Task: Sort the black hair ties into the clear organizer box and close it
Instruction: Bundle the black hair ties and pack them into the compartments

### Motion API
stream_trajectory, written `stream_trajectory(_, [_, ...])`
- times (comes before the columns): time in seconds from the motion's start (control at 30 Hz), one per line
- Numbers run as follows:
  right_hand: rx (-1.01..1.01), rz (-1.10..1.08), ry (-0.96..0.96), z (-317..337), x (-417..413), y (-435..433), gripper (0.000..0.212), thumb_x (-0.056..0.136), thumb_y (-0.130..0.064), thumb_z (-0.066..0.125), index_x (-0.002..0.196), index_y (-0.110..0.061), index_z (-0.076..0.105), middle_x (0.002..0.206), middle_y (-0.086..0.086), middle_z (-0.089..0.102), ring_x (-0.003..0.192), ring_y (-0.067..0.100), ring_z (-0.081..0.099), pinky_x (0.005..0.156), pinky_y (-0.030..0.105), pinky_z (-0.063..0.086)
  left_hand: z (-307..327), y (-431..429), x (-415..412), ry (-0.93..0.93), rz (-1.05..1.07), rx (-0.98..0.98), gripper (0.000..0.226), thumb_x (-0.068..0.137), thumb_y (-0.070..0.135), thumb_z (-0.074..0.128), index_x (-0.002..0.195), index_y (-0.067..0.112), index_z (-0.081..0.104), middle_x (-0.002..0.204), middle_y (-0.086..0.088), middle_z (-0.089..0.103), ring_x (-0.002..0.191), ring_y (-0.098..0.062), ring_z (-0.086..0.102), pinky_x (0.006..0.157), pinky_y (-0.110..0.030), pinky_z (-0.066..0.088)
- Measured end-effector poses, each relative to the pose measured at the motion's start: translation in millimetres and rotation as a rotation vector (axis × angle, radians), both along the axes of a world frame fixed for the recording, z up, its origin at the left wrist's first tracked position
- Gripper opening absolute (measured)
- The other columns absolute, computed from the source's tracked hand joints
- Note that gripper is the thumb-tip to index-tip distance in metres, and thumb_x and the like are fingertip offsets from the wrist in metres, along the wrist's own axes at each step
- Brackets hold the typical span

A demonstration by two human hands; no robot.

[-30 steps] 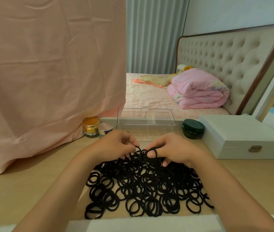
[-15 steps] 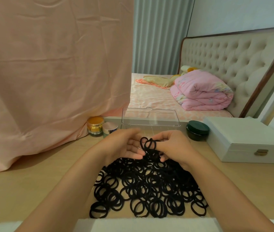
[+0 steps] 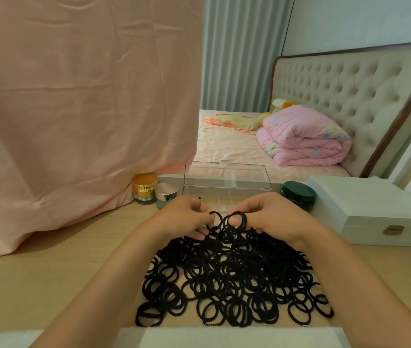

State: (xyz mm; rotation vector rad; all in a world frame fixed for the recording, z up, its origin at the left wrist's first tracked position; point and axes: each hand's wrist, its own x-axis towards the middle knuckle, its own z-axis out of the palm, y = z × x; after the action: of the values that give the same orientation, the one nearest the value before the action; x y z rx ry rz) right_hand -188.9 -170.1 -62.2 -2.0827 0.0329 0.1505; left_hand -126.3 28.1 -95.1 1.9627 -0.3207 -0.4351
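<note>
Black hair ties (image 3: 232,285) lie heaped on the table (image 3: 36,272), where the left hand (image 3: 187,219) and right hand (image 3: 269,217) each pinch ties at the far edge. Just behind, the clear organizer box (image 3: 227,175) stands open between a gold jar (image 3: 145,188), a silver-lidded jar (image 3: 166,195) and a dark green jar (image 3: 298,193); the hands hide most of its base.

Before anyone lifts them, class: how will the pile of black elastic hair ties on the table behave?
Probably floppy: the thin black hair ties lie limp and flat. Likely to tangle: the loops overlap, so several may rise together, like those caught at the right hand. Probably light, being thin bands, and unlikely to roll.
</note>
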Motion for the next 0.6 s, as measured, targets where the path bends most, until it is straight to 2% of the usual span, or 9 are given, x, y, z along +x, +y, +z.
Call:
stream_trajectory(0.07, [0.111,0.019,0.019,-1,0,2,0.012,0.083,-0.026,0.081,0.094,-0.02,0.081,0.075,-0.002,0.074,0.061,0.009,0.059,0.058,0.022,0.045,1,-2,-2,0.066,-0.048,-0.062,0.013,0.095,0.018,0.067,0.1,0.007,0.071,0.092,-0.005,0.075,0.084,-0.015,0.074,0.079,-0.03,0.062])
stream_trajectory(0.13, [0.18,-0.005,0.028,-7,1,7,0.018,0.084,-0.026,0.081,0.097,-0.014,0.079,0.071,0.005,0.069,0.054,0.011,0.053,0.05,0.022,0.041,3,-2,-3,0.201,-0.127,-0.227,0.022,0.096,0.021,0.067,0.109,0.004,0.07,0.095,-0.008,0.074,0.087,-0.019,0.073,0.083,-0.032,0.061])
stream_trajectory(0.23, [0.222,-0.136,-0.024,-17,5,15,0.021,0.082,-0.023,0.083,0.097,-0.011,0.074,0.074,0.008,0.072,0.051,0.011,0.055,0.043,0.02,0.042,5,1,-3,0.318,-0.189,-0.373,0.036,0.1,0.03,0.057,0.119,0.001,0.067,0.105,-0.016,0.073,0.095,-0.024,0.071,0.089,-0.038,0.059])
stream_trajectory(0.3, [0.253,-0.175,-0.026,-20,6,18,0.024,0.08,-0.02,0.085,0.098,-0.009,0.072,0.077,0.008,0.075,0.051,0.01,0.058,0.042,0.02,0.045,4,2,-2,0.304,-0.205,-0.349,0.038,0.094,0.031,0.064,0.118,0.003,0.07,0.108,-0.017,0.074,0.096,-0.024,0.071,0.088,-0.036,0.06])
stream_trajectory(0.43, [0.419,-0.103,0.118,-19,6,13,0.027,0.08,-0.011,0.082,0.104,-0.003,0.074,0.086,0.013,0.077,0.062,0.013,0.069,0.045,0.017,0.051,3,4,-2,0.299,-0.205,-0.278,0.034,0.077,0.023,0.08,0.107,0.007,0.074,0.088,-0.007,0.073,0.08,-0.014,0.069,0.076,-0.026,0.061])
stream_trajectory(0.5, [0.503,-0.03,0.21,-17,5,9,0.022,0.084,-0.005,0.075,0.106,-0.004,0.075,0.093,0.017,0.076,0.073,0.019,0.073,0.049,0.017,0.055,3,5,-1,0.257,-0.183,-0.198,0.026,0.08,0.018,0.081,0.103,0.008,0.074,0.084,-0.005,0.072,0.076,-0.014,0.068,0.076,-0.027,0.061])
stream_trajectory(0.6, [0.571,0.03,0.286,-13,4,3,0.023,0.095,-0.003,0.062,0.116,-0.003,0.072,0.105,0.021,0.075,0.089,0.025,0.075,0.059,0.021,0.061,3,5,0,0.087,-0.072,-0.03,0.02,0.084,0.019,0.079,0.101,0.01,0.075,0.087,-0.007,0.072,0.074,-0.013,0.067,0.076,-0.029,0.061])
